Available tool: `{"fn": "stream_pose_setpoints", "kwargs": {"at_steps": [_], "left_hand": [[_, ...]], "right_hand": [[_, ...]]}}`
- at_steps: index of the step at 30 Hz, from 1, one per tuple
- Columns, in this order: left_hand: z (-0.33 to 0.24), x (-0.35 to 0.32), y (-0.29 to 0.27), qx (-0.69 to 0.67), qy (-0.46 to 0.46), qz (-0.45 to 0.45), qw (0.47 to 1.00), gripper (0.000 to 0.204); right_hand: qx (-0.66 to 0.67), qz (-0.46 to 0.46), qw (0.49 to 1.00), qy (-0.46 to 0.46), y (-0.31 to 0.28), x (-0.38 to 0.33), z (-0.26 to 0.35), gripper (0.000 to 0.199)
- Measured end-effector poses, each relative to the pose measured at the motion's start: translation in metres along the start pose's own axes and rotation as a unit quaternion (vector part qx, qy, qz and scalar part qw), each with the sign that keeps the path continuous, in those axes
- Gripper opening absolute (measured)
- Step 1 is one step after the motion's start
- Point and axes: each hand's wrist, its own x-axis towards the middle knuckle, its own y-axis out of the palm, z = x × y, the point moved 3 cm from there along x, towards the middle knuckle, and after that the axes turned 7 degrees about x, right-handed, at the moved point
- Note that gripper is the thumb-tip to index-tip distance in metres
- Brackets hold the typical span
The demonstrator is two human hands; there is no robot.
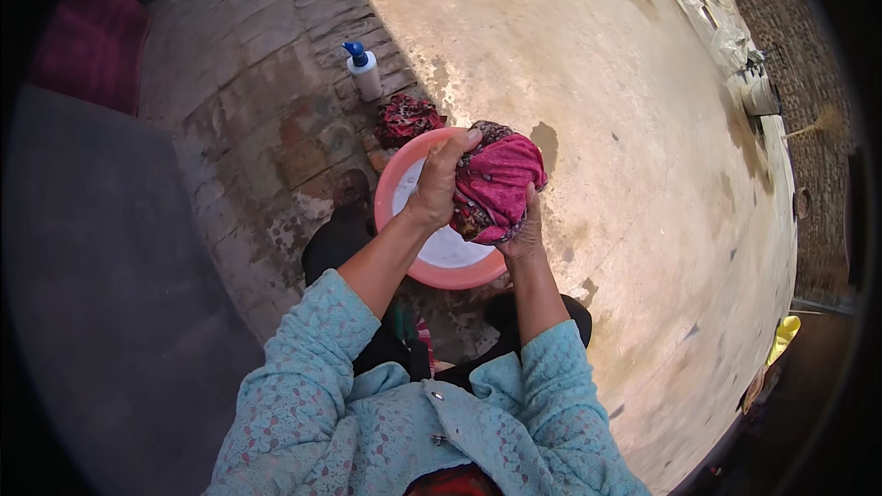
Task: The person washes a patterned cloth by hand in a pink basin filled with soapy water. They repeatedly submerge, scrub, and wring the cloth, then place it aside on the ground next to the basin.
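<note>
A bunched magenta cloth (503, 174) with a dark patterned border is held up between my two hands. My left hand (441, 182) grips its left side, thumb along the top edge. On the lower right, my right hand (524, 230) is closed round the same cloth, with part of its fingers hidden behind the folds. Below the cloth stands a round pink basin (390, 174), holding whitish, sudsy water (446, 248). Beyond the basin's far left rim lies a second crumpled cloth (404, 119), dark red and patterned.
A pale pump bottle (366, 81) with a blue top stands on the brick paving (266, 101) beyond the basin. Smooth concrete (643, 174) with damp spots stretches to the right. A pale container (760, 96) and clear plastic sheeting (712, 23) lie along its far right edge.
</note>
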Motion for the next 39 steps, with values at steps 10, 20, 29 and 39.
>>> {"fn": "stream_pose_setpoints", "kwargs": {"at_steps": [10,20,29,39], "left_hand": [[0.014,-0.012,-0.003,0.785,0.298,0.020,0.543,0.027],[0.076,-0.023,-0.027,0.676,0.236,0.192,0.671,0.037],[0.088,-0.036,-0.025,0.855,0.100,0.172,0.478,0.048],[0.085,-0.020,-0.020,0.754,0.291,0.185,0.559,0.046]], "right_hand": [[-0.015,-0.062,0.987,-0.150,0.002,0.008,0.056,0.046],[-0.617,0.116,0.766,-0.141,0.053,-0.019,0.034,0.046],[-0.772,0.137,0.557,-0.275,0.066,-0.035,-0.009,0.044],[-0.649,-0.074,0.750,-0.105,0.011,-0.003,0.026,0.053]]}}
